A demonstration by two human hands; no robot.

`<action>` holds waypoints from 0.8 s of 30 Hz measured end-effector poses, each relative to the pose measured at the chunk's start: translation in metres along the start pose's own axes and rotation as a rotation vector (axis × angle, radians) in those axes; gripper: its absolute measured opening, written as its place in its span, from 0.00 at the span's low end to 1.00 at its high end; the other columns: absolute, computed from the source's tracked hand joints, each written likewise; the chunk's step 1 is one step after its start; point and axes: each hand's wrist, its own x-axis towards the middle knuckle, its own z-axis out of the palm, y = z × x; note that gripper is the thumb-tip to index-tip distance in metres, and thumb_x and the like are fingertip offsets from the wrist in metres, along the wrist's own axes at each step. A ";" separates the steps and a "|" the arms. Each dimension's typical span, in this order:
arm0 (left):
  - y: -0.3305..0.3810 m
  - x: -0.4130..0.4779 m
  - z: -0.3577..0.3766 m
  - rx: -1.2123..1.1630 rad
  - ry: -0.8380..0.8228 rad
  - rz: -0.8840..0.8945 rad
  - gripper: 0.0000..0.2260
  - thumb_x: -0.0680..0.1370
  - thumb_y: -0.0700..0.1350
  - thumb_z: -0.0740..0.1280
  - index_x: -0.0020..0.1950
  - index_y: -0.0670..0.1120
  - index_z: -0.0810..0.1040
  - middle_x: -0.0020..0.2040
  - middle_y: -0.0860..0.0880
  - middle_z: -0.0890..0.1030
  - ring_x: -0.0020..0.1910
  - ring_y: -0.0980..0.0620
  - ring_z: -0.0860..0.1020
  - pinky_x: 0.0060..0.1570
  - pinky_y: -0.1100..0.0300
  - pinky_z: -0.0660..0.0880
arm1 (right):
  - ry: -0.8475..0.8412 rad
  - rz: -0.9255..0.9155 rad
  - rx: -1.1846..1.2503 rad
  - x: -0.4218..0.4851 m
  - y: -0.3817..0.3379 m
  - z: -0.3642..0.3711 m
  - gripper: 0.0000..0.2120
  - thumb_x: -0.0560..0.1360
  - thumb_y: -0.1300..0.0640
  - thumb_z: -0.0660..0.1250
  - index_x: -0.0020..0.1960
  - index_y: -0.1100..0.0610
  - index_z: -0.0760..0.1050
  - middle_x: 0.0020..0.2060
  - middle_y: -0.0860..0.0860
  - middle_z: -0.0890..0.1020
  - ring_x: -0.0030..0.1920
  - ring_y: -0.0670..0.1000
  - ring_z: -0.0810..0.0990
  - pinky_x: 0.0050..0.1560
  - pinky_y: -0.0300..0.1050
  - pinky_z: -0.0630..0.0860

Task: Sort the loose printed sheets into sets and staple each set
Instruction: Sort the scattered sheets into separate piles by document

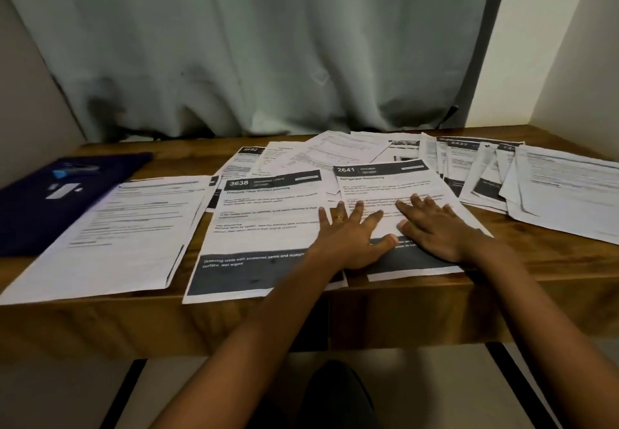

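This looks like a small study corner in a home or a modest office, not a workshop or a shop. A narrow wooden desk (536,261) on thin black legs (516,381) sits in a nook between plain pale walls (552,43), and a long grey-green curtain (268,43) hangs in folds right behind its far edge. The desktop carries paperwork: printed sheets (261,221) with numbered dark headers are spread and fanned across it, what looks like a dark blue folder (40,201) lies at its left end, and the light is dim and warm.
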 end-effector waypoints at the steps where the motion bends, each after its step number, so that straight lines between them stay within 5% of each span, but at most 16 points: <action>1: -0.001 0.000 0.001 -0.009 -0.005 -0.003 0.30 0.78 0.67 0.46 0.77 0.59 0.46 0.78 0.48 0.42 0.76 0.42 0.40 0.70 0.38 0.34 | -0.002 0.003 -0.002 0.001 0.000 0.001 0.28 0.80 0.40 0.44 0.77 0.46 0.42 0.77 0.52 0.43 0.76 0.53 0.40 0.73 0.53 0.38; 16: -0.004 0.002 0.002 -0.007 0.005 0.000 0.30 0.78 0.67 0.45 0.77 0.58 0.45 0.78 0.45 0.42 0.76 0.43 0.40 0.70 0.40 0.33 | 0.042 0.001 0.061 -0.004 0.007 0.002 0.29 0.79 0.38 0.44 0.77 0.45 0.45 0.77 0.50 0.45 0.76 0.51 0.42 0.74 0.51 0.40; 20: 0.005 0.002 -0.004 -0.019 0.062 0.055 0.30 0.78 0.66 0.45 0.77 0.57 0.46 0.78 0.45 0.44 0.77 0.44 0.41 0.71 0.42 0.34 | 0.263 -0.035 0.292 -0.019 0.012 -0.014 0.28 0.79 0.40 0.48 0.76 0.49 0.53 0.77 0.50 0.51 0.76 0.49 0.45 0.74 0.51 0.42; 24: 0.027 0.008 -0.010 -0.007 0.099 0.150 0.29 0.79 0.64 0.46 0.78 0.55 0.48 0.78 0.46 0.46 0.77 0.47 0.42 0.73 0.44 0.36 | 0.552 0.045 0.299 -0.038 0.032 -0.032 0.20 0.81 0.47 0.55 0.68 0.54 0.71 0.70 0.54 0.69 0.71 0.55 0.64 0.69 0.52 0.62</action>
